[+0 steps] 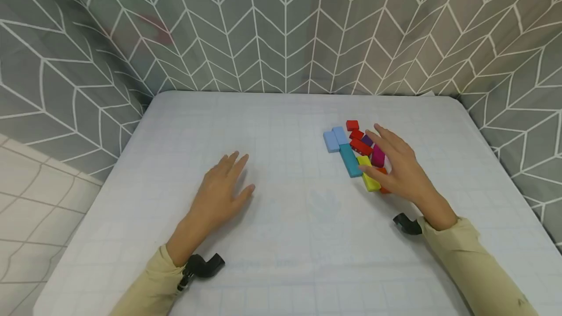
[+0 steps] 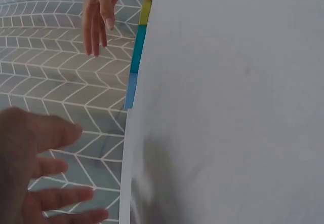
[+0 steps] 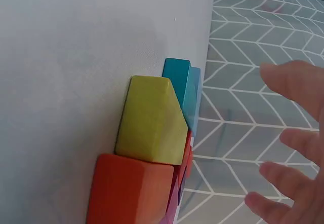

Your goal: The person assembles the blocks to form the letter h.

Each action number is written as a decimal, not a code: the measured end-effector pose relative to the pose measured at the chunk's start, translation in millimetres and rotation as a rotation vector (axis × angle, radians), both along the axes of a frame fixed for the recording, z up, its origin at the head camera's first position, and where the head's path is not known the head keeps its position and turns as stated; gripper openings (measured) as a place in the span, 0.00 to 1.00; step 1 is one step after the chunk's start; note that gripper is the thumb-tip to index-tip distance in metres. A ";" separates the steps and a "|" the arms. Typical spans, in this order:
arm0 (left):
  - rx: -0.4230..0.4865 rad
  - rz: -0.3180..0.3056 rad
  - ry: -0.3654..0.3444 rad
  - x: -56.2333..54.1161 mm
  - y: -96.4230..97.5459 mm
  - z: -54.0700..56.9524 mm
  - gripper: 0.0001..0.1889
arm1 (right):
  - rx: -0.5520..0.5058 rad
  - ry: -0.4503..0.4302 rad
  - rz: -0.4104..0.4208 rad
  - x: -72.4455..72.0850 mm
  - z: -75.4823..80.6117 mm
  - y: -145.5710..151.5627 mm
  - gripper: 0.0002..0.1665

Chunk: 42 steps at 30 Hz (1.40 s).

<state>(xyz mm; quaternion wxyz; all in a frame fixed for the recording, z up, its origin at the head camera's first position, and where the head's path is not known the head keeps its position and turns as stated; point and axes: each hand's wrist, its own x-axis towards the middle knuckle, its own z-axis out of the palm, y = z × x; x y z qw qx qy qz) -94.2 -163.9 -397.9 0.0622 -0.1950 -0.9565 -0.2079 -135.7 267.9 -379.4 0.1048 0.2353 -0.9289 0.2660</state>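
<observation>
Colourful blocks lie grouped on the right half of the white table. In the head view I see two light blue blocks (image 1: 331,142), a long teal block (image 1: 350,161), several red blocks (image 1: 361,147), a dark purple one (image 1: 367,140), a magenta one (image 1: 377,156) and a yellow one (image 1: 371,182). My right hand (image 1: 401,169) hovers over the group's right side, fingers spread, partly hiding an orange block (image 3: 126,193). The right wrist view shows a gap between that hand and the blocks. My left hand (image 1: 217,194), fingers extended and holding nothing, is above the table's left half.
The white table (image 1: 281,257) has rounded far corners. A grey curtain (image 1: 272,28) with white chevron lines hangs behind it and along the sides. Pale tiled floor (image 1: 35,218) shows at left. Each wrist carries a black camera mount (image 1: 204,266).
</observation>
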 end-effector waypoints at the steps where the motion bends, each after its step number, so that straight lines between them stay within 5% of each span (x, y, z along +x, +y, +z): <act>1: 0.024 -0.059 0.003 1.1 0.4 -1.2 0.37 | 0.003 -0.022 0.020 -3.4 -0.1 -0.7 0.51; 7: 0.078 -0.339 0.014 7.3 9.1 -7.7 0.35 | 0.026 -0.098 0.122 -20.0 -4.2 -5.2 0.51; 16: -0.039 -0.426 -0.071 13.9 13.2 -12.3 0.27 | 0.081 -0.146 0.200 -31.0 -17.2 -9.4 0.45; 23: -0.128 -0.409 -0.096 14.2 11.2 -13.4 0.30 | 0.223 -0.240 0.190 -29.5 -20.9 -10.7 0.43; 29: -0.132 -0.406 -0.106 13.4 10.9 -11.7 0.31 | 0.304 -0.228 0.164 -20.8 -15.6 -12.5 0.43; 36: -0.139 -0.152 -0.116 7.9 7.4 -12.2 0.37 | 0.331 -0.197 0.149 -15.2 -10.9 -14.4 0.42; 42: -0.109 -0.116 -0.127 6.4 3.0 -11.6 0.37 | 0.334 -0.150 0.158 -16.1 -13.1 -14.6 0.43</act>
